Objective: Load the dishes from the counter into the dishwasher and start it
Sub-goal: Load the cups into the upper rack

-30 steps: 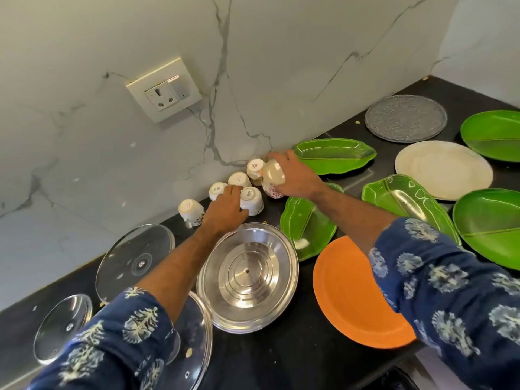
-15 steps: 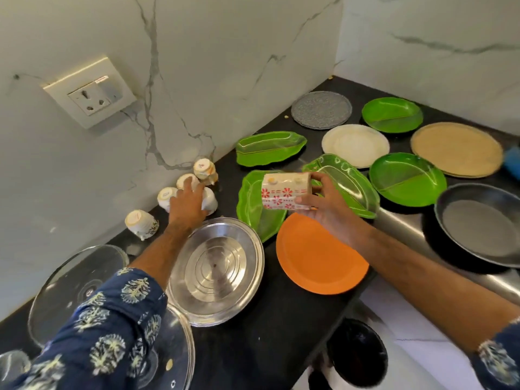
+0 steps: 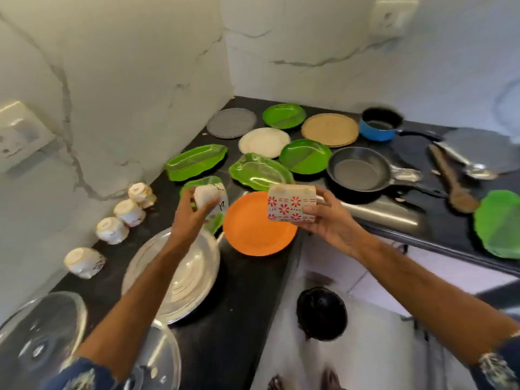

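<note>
My right hand (image 3: pixel 327 220) grips a white cup with red flower print (image 3: pixel 291 203), held on its side above the orange plate (image 3: pixel 254 228). A small white cup (image 3: pixel 205 197) is lifted off the black counter (image 3: pixel 233 311) in my left hand (image 3: pixel 191 215), over a green leaf-shaped plate (image 3: pixel 218 220). Several more small white cups (image 3: pixel 129 213) lie upside down along the marble wall. No dishwasher is in view.
A steel lid (image 3: pixel 191 274) and glass lids (image 3: pixel 36 342) lie at the near left. Green plates (image 3: pixel 305 156), a white plate (image 3: pixel 264 142), a tan plate (image 3: pixel 329 129), a frying pan (image 3: pixel 358 168), a blue saucepan (image 3: pixel 378 124) and a wooden spoon (image 3: pixel 453 182) fill the counter behind.
My left hand has picked a small white cup out of the row by the wall and raised it. My right hand carried the flowered cup rightward. The view swung to the right.
</note>
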Demonstrator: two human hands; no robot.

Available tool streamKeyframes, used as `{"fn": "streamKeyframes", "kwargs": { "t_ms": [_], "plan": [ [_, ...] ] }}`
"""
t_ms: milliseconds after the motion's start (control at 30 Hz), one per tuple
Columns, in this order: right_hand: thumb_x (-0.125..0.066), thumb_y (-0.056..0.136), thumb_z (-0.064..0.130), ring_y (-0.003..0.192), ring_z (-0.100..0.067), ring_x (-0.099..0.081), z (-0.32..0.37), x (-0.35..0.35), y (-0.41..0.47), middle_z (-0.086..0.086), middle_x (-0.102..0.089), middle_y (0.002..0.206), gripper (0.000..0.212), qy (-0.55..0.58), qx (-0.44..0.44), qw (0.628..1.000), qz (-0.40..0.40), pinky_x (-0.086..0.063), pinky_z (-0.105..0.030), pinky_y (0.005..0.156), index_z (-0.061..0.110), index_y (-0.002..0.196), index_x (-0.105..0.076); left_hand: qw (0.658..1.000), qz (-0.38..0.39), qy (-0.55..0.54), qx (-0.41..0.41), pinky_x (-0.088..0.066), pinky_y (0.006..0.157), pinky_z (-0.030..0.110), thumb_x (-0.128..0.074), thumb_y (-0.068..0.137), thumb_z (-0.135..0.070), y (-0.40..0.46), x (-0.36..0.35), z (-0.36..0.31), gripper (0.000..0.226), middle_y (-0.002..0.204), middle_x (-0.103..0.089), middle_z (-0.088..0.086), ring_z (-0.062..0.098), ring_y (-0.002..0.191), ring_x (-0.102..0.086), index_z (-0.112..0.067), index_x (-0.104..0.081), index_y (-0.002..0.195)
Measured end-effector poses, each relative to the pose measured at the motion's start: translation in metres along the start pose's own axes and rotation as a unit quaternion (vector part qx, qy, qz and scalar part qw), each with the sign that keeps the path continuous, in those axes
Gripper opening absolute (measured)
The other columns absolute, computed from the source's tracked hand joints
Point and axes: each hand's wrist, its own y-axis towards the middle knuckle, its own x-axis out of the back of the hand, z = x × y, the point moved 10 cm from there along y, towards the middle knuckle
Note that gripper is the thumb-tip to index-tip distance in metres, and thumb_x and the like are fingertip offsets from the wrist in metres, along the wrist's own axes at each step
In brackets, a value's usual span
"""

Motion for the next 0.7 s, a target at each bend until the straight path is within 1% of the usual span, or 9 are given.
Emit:
{"fn": "streamKeyframes", "kwargs": {
  "t_ms": [100, 167, 233, 333, 433, 467, 533, 600, 700],
  "plan": [
    [-0.074, 0.071, 0.003, 0.116, -0.038, -0.062, 0.022, 0.051, -0.057, -0.023, -0.052, 0.136, 0.074, 0.009, 0.022, 0.999, -0.037, -0.059, -0.042, 0.078, 0.008, 0.138, -0.042, 0.979, 0.130, -0.150, 0.042, -0.054, 0.052, 0.027, -0.076, 0.075, -0.052, -0.030, -0.094, -0.015, 0.057, 0.096, -0.070, 0.007, 0.014, 0.065, -0.067, -0.018, -0.056, 0.116],
    [-0.074, 0.075, 0.006, 0.119, -0.039, -0.060, 0.031, 0.089, -0.099, -0.023, -0.053, 0.137, 0.070, 0.005, 0.030, 0.998, -0.059, -0.058, -0.044, 0.085, 0.008, 0.137, -0.042, 0.961, 0.191, -0.194, 0.053, -0.052, 0.049, 0.027, -0.077, 0.072, -0.053, -0.050, -0.154, -0.026, 0.061, 0.093, -0.070, 0.007, 0.018, 0.066, -0.065, -0.016, -0.057, 0.116],
    [-0.080, 0.071, 0.010, 0.120, -0.039, -0.059, 0.037, 0.134, -0.147, -0.020, -0.056, 0.135, 0.069, 0.013, 0.046, 0.994, -0.095, -0.053, -0.052, 0.095, 0.011, 0.131, -0.046, 0.942, 0.255, -0.209, 0.057, -0.049, 0.050, 0.025, -0.074, 0.076, -0.047, -0.079, -0.219, -0.040, 0.057, 0.097, -0.068, 0.010, 0.019, 0.074, -0.064, -0.015, -0.058, 0.120],
    [-0.077, 0.067, 0.011, 0.117, -0.038, -0.060, 0.037, 0.204, -0.229, -0.019, -0.057, 0.130, 0.068, 0.048, 0.067, 0.982, -0.172, -0.054, -0.051, 0.092, 0.012, 0.128, -0.048, 0.929, 0.331, -0.158, 0.056, -0.048, 0.052, 0.024, -0.074, 0.079, -0.043, -0.132, -0.314, -0.053, 0.053, 0.105, -0.067, 0.013, 0.018, 0.081, -0.064, -0.014, -0.055, 0.119],
    [-0.069, 0.073, 0.004, 0.110, -0.032, -0.065, 0.032, 0.273, -0.324, -0.016, -0.061, 0.124, 0.057, 0.082, 0.103, 0.959, -0.251, -0.059, -0.042, 0.080, 0.013, 0.126, -0.051, 0.908, 0.404, -0.107, 0.035, -0.048, 0.051, 0.019, -0.067, 0.094, -0.015, -0.206, -0.408, -0.065, 0.024, 0.102, -0.064, 0.003, 0.009, 0.078, -0.063, -0.015, -0.051, 0.112],
    [-0.065, 0.075, 0.003, 0.107, -0.031, -0.066, 0.027, 0.292, -0.351, -0.015, -0.062, 0.122, 0.054, 0.091, 0.107, 0.951, -0.276, -0.059, -0.040, 0.078, 0.013, 0.126, -0.051, 0.899, 0.429, -0.085, 0.025, -0.048, 0.051, 0.019, -0.065, 0.094, -0.012, -0.231, -0.433, -0.067, 0.021, 0.100, -0.065, -0.001, 0.008, 0.078, -0.064, -0.018, -0.052, 0.109],
    [-0.066, 0.074, 0.003, 0.107, -0.031, -0.066, 0.019, 0.338, -0.412, -0.015, -0.063, 0.121, 0.058, 0.095, 0.114, 0.937, -0.317, -0.060, -0.040, 0.079, 0.013, 0.128, -0.049, 0.874, 0.482, -0.053, 0.014, -0.050, 0.054, 0.020, -0.073, 0.089, -0.020, -0.287, -0.489, -0.068, 0.028, 0.096, -0.066, -0.007, 0.006, 0.079, -0.065, -0.024, -0.052, 0.108],
    [-0.077, 0.069, 0.011, 0.113, -0.033, -0.064, 0.007, 0.387, -0.467, -0.015, -0.063, 0.124, 0.066, 0.074, 0.099, 0.929, -0.349, -0.059, -0.042, 0.086, 0.013, 0.128, -0.049, 0.860, 0.510, -0.014, 0.000, -0.052, 0.058, 0.026, -0.084, 0.076, -0.040, -0.336, -0.536, -0.068, 0.046, 0.098, -0.069, -0.008, 0.008, 0.084, -0.063, -0.031, -0.054, 0.111],
    [-0.084, 0.064, 0.021, 0.118, -0.033, -0.062, -0.013, 0.460, -0.529, -0.014, -0.060, 0.129, 0.069, 0.009, 0.047, 0.916, -0.399, -0.057, -0.045, 0.090, 0.018, 0.125, -0.050, 0.838, 0.543, 0.037, -0.032, -0.054, 0.064, 0.027, -0.081, 0.066, -0.050, -0.397, -0.599, -0.067, 0.059, 0.111, -0.065, -0.005, 0.007, 0.091, -0.062, -0.035, -0.055, 0.117]
  ]
}}
